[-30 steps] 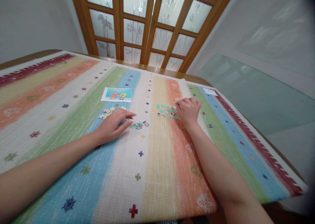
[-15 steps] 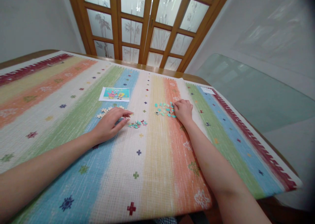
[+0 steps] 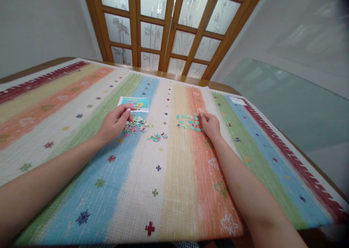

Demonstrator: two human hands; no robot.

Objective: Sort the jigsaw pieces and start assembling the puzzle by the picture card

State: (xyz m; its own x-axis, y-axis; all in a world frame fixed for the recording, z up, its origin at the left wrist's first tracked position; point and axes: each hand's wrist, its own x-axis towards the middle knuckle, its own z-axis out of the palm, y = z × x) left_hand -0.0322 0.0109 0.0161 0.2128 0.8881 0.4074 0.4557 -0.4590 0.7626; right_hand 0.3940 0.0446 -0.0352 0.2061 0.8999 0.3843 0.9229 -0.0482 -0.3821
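My left hand hovers by the left edge of a mixed heap of jigsaw puzzle pieces. Its index finger stretches out over the lower part of a small picture card of cartoon figures, the thumb beside it; nothing shows clearly between them. My right hand rests at the right side of a loose group of teal puzzle pieces. Thumb and index finger are pinched together there, and whatever lies between them is too small to make out. A smaller cluster of coloured puzzle pieces lies between the two groups.
A striped, patterned tablecloth covers the table. Near its right far edge lies a white slip of paper. Beyond the table stand wooden doors with frosted panes, and a pale glass panel leans at the right.
My left hand has moved left and away from the small cluster, uncovering the mixed heap. The right hand stays beside the teal pieces, fingers more tightly curled. The view has shifted slightly.
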